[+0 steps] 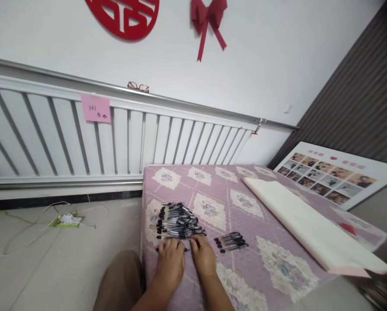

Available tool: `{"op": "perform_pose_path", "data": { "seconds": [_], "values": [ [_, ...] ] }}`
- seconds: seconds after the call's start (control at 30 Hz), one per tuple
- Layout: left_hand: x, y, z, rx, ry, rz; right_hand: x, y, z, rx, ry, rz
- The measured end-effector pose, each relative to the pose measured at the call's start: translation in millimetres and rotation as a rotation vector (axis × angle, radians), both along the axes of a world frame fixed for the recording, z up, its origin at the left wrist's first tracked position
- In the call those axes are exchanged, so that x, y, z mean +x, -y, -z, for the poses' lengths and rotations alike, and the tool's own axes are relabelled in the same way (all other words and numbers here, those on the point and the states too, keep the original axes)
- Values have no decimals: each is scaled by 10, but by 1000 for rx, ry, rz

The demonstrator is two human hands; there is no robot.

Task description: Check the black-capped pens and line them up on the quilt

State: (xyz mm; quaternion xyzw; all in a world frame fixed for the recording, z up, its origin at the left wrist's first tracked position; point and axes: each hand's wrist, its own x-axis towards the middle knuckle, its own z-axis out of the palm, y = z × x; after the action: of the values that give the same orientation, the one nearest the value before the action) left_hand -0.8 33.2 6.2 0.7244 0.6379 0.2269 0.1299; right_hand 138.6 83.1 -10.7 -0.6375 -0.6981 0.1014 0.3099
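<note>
While both hands lie knuckles-up at the near edge of the heap of pens (177, 220), the sorting looks barely begun. A small row of pens (231, 242) lies apart, just right of the right hand (204, 258), whereas the heap just beyond the fingertips holds by far the greater number. The left hand (170, 261) has its fingers curled down over a single pen (157, 249) lying crosswise, its end showing past the hand. The right hand's fingertips touch the heap's nearest pens. Whether either hand actually pinches a pen I cannot tell, since the fingers hide the contact. Room is tight to the left: the purple cover (226, 190) ends just left of the left hand, dropping to the floor (51, 268), with a knee (122, 280) below it. To the right lies bare cover past the small row, until the white paper roll (303, 220), well apart. Beyond the heap the cover runs clear to the radiator (83, 142).
</note>
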Motion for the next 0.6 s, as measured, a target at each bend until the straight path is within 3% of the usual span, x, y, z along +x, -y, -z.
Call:
{"op": "perform_pose_path", "data": {
  "seconds": [0.33,0.6],
  "values": [
    [-4,-30,58,14,44,6,-33,-8,-19,-3,53,-13],
    [-14,-22,51,38,13,15,61,57,73,78,-160,51]
  ]
}}
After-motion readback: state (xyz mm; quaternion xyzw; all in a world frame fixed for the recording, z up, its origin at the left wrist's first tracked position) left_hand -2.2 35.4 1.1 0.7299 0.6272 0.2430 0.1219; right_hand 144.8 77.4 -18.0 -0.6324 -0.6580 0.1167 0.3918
